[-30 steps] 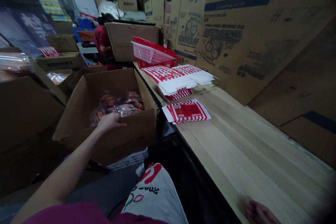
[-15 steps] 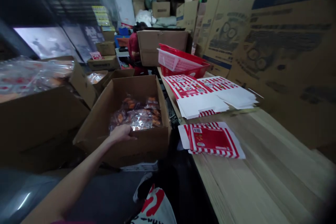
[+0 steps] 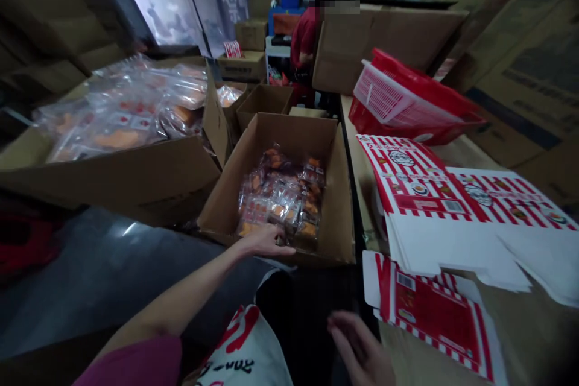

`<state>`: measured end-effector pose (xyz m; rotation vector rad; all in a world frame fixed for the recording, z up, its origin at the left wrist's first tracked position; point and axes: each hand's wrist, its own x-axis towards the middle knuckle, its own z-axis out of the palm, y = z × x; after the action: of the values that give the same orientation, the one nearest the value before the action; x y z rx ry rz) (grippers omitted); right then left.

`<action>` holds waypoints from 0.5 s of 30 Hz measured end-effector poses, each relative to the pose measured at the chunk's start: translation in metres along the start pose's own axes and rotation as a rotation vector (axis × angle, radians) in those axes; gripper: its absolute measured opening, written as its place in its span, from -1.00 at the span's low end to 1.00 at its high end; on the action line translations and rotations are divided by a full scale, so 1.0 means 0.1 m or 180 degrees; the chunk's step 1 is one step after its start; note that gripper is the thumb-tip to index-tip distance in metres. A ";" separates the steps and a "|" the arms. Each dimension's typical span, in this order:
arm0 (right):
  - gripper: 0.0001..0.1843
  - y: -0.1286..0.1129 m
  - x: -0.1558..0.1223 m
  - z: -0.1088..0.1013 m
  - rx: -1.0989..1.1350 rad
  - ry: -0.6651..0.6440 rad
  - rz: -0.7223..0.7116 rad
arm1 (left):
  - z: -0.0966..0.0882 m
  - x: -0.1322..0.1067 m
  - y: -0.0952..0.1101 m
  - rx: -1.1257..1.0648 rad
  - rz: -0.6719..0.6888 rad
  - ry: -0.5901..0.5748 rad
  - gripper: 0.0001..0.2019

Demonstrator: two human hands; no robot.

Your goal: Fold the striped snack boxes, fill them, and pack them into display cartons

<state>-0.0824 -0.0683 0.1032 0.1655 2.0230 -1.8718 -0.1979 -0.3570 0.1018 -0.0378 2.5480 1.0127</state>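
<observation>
My left hand (image 3: pixel 266 240) reaches over the near rim of an open cardboard box (image 3: pixel 337 205) and rests on the clear-wrapped orange snack packets (image 3: pixel 283 199) inside; whether its fingers grip a packet I cannot tell. My right hand (image 3: pixel 362 347) hovers low in front of me, fingers spread and holding nothing, just left of a flat red-and-white striped carton (image 3: pixel 434 310) on the wooden table (image 3: pixel 525 338).
Stacks of flat striped cartons (image 3: pixel 452 205) and red plastic baskets (image 3: pixel 407 99) lie further along the table. A larger box of wrapped packets (image 3: pixel 122 114) stands to the left. A person in red (image 3: pixel 305 42) works beyond more brown boxes. Big printed boxes (image 3: pixel 520 72) line the right.
The view has swung left and down toward the box. My left hand stays at the box's near rim on the packets. My right hand has come into view beside the flat carton.
</observation>
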 end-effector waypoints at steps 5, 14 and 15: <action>-0.73 -0.91 1.11 0.56 0.0646 -0.0113 -0.0306 | -0.06 0.13 -0.16 -0.1192 -0.0359 -0.0509 -0.57; -0.73 -0.38 3.33 0.85 0.1488 0.0732 0.1056 | -0.60 1.47 -0.88 -0.2605 -0.1893 0.0795 -0.64; -0.74 -0.27 3.47 0.86 0.1461 0.0680 0.1090 | -0.65 1.67 -0.95 -0.2666 -0.1932 0.1009 -0.67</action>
<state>-0.3949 -0.2133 0.0036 0.8096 1.5226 -2.1183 -0.3584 -0.4500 0.0205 -1.1854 1.9226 1.7822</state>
